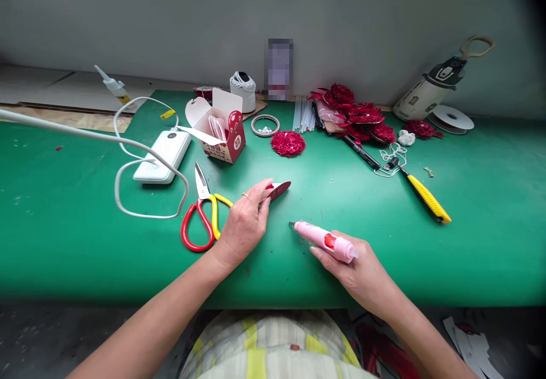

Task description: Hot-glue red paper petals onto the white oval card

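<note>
My left hand [245, 219] pinches a small dark red disc-like piece [280, 190] with a white upper face, tilted above the green table [128, 271]. In my right hand [362, 268] is a pink glue gun [318, 235], its dark tip pointing left, apart from the red piece. Scissors [202, 211] with red and yellow handles lie just left of my left hand, which partly hides them. Beyond the hands a round red flower [288, 143] rests on the table.
A white power bank [164, 157] with a looping cable and an open red-and-white box [232, 137] stand at the back left. Toward the right are red flowers [362, 118], a black marker [362, 152], a yellow cutter [427, 198], a white spool [451, 119] and a bottle [422, 99].
</note>
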### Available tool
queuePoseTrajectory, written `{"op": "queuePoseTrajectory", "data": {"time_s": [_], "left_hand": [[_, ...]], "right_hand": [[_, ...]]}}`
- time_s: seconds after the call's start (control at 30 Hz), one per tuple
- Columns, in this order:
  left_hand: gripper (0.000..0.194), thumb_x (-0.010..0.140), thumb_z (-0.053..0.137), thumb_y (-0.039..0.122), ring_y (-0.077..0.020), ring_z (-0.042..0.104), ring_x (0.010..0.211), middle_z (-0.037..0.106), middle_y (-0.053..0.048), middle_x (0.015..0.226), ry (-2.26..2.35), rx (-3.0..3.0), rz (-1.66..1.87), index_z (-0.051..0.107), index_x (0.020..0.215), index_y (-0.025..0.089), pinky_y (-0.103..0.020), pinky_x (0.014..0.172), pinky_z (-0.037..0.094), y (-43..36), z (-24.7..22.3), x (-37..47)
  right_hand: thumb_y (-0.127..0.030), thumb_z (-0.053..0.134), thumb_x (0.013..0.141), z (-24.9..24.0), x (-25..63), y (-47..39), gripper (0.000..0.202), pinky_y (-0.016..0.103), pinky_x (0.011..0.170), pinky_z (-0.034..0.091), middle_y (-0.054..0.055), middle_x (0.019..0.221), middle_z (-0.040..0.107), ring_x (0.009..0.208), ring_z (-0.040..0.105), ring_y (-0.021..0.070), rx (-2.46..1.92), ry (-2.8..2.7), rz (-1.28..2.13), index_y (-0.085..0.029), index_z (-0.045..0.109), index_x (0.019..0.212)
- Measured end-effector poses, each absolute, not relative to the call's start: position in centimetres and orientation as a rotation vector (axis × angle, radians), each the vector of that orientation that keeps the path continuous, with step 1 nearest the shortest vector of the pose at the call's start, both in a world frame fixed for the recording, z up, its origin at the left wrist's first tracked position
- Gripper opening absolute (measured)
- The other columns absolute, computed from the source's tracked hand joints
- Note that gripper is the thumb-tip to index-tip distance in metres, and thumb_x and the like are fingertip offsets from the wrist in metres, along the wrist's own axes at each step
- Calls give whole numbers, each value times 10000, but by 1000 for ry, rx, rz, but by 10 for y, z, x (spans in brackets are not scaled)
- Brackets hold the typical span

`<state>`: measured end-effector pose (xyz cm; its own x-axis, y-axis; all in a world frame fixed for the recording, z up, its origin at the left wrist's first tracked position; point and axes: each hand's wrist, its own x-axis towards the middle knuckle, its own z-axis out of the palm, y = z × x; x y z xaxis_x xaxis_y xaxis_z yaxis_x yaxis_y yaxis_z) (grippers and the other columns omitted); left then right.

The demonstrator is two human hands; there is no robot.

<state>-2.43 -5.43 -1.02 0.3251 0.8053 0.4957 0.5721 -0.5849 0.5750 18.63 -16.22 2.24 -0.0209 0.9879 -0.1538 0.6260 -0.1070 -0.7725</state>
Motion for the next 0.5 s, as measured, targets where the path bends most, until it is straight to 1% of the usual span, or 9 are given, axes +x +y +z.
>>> {"op": "queuePoseTrajectory", "data": {"time_s": [0.2,0.37,0.43,0.5], "left_hand": [[391,928,524,139,-174,698,1034,720,-48,1112,1165,2295,1068,467,1308,214,-320,936,556,-55,-14,-25],[394,929,523,142,-180,694,1039,723,-50,1093,1140,2307,1059,466,1311,217,-331,935,553,-55,-16,-25],[389,931,516,142,-182,696,1029,725,-50,1084,1142,2317,1063,469,1309,218,-339,936,551,-55,-16,-24],[376,932,509,145,-184,699,1008,722,-54,1091,1144,2325,1057,478,1299,218,-343,921,554,-55,-16,-24]], "right_hand": [[-439,566,904,18,186,-162,255,254,473,356,-13,640,575,534,477,143,-1733,-1669,956,-241,720,945],[-451,563,903,20,186,-161,268,263,505,391,1,683,616,553,506,154,-1724,-1659,973,-248,726,966],[-466,560,906,20,186,-161,284,265,510,392,-1,703,612,553,489,150,-1742,-1649,996,-247,716,998],[-473,556,908,20,186,-162,286,264,500,379,-8,684,589,546,468,145,-1758,-1644,1008,-245,708,990]]}}
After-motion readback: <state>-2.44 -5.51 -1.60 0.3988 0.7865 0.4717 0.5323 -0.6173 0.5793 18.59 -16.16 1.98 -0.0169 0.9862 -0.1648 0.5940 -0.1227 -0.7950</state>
